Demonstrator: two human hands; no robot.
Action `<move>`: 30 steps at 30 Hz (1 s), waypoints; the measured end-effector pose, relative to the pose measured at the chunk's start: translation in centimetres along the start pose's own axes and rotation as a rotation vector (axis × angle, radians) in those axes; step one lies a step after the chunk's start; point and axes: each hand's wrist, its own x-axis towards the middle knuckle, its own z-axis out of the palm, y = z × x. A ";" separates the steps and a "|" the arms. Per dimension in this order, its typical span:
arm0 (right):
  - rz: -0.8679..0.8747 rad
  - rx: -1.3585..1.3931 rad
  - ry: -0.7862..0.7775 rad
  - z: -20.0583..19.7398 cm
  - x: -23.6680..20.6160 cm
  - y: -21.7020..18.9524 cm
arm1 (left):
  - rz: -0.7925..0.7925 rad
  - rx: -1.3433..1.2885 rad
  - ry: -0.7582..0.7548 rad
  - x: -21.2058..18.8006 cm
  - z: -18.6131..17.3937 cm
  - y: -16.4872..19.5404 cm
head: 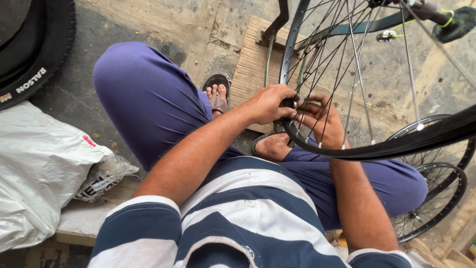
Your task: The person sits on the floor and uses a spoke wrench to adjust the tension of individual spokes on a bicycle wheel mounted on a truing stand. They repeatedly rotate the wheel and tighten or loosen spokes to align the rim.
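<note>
Two hands are in view: the left hand [267, 103] and the right hand [321, 119], both near the centre. Three bicycle wheels show: one large wheel [297, 44] at one o'clock and two smaller wheels [436, 201] at four o'clock, one partly behind the other. One black tyre [37, 49] lies at ten o'clock. One white sack [39, 168] sits at eight o'clock. Two sandalled feet [217, 94] show near the centre. One wooden board [250, 69] lies at twelve o'clock.
</note>
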 end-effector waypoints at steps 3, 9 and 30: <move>-0.052 -0.208 0.008 0.6 -1.9 -0.2 | -0.074 0.100 -0.061 -0.1 0.2 0.6; -0.186 -0.737 0.129 3.8 -4.5 -1.9 | -0.405 0.312 -0.028 1.1 1.8 3.6; -0.143 -0.507 0.134 2.1 -5.9 -4.6 | -0.362 0.283 -0.015 0.2 0.5 6.6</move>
